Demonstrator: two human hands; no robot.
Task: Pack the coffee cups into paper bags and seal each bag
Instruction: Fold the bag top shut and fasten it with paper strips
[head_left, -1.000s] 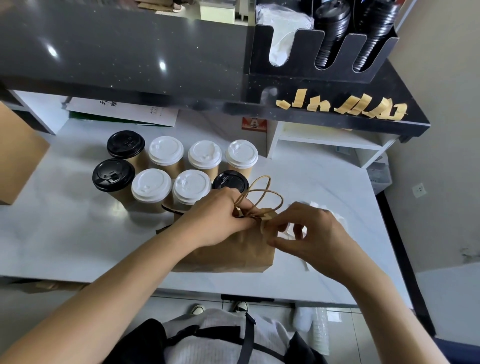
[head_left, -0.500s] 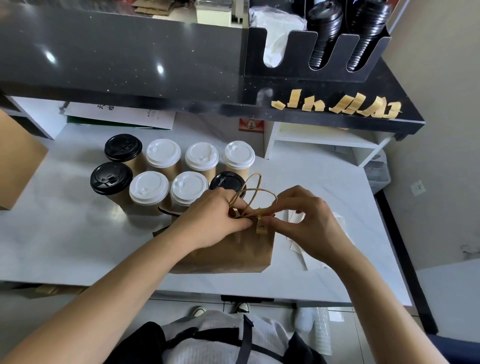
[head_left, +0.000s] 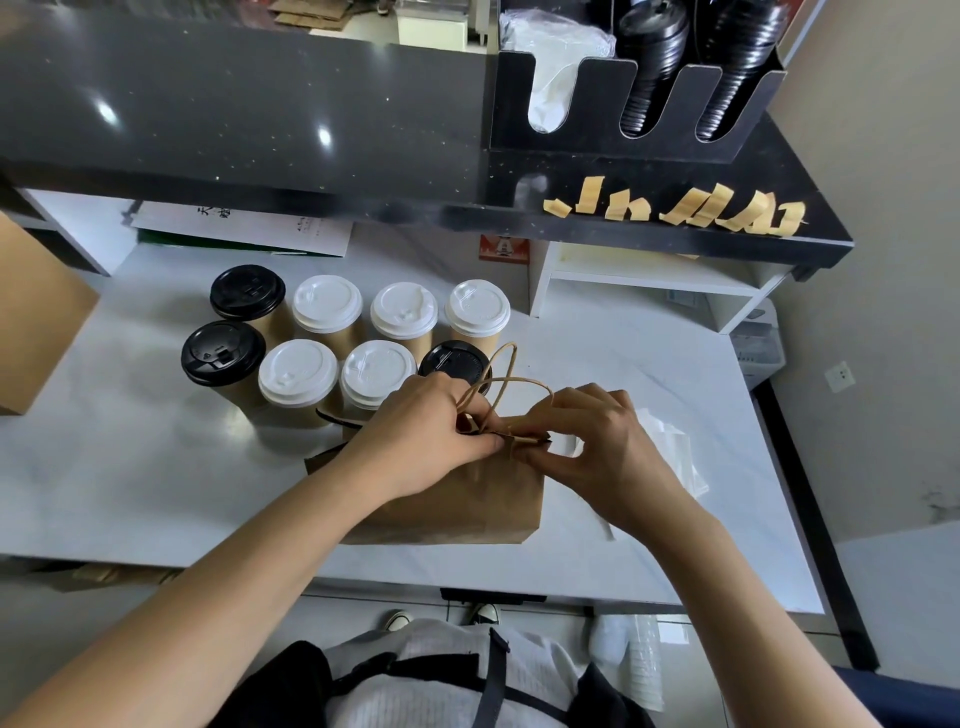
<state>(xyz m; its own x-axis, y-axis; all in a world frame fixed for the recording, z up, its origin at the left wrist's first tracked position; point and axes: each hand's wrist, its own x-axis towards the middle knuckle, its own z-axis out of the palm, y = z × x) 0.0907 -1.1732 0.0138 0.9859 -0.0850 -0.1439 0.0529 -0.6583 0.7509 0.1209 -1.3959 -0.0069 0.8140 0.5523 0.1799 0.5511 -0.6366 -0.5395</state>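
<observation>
A brown paper bag (head_left: 467, 499) with twine handles (head_left: 506, 382) stands on the white counter (head_left: 130, 467) in front of me. My left hand (head_left: 426, 431) pinches the bag's closed top edge from the left. My right hand (head_left: 597, 441) pinches a small brown tape strip (head_left: 514, 441) over that top edge from the right. Behind the bag stand several kraft coffee cups, some with white lids (head_left: 327, 304), some with black lids (head_left: 247, 291). One black-lidded cup (head_left: 452, 358) is partly hidden by my left hand.
Several brown tape strips (head_left: 691, 208) hang from the edge of the black shelf (head_left: 260, 130). A lid holder (head_left: 639, 88) sits on it. Another paper bag (head_left: 36, 322) stands at the far left. White paper (head_left: 675, 457) lies to the right of the bag.
My right hand moved left from beside the bag to its top edge and now presses the tape strip over the fold. The left hand stayed on the bag's top.
</observation>
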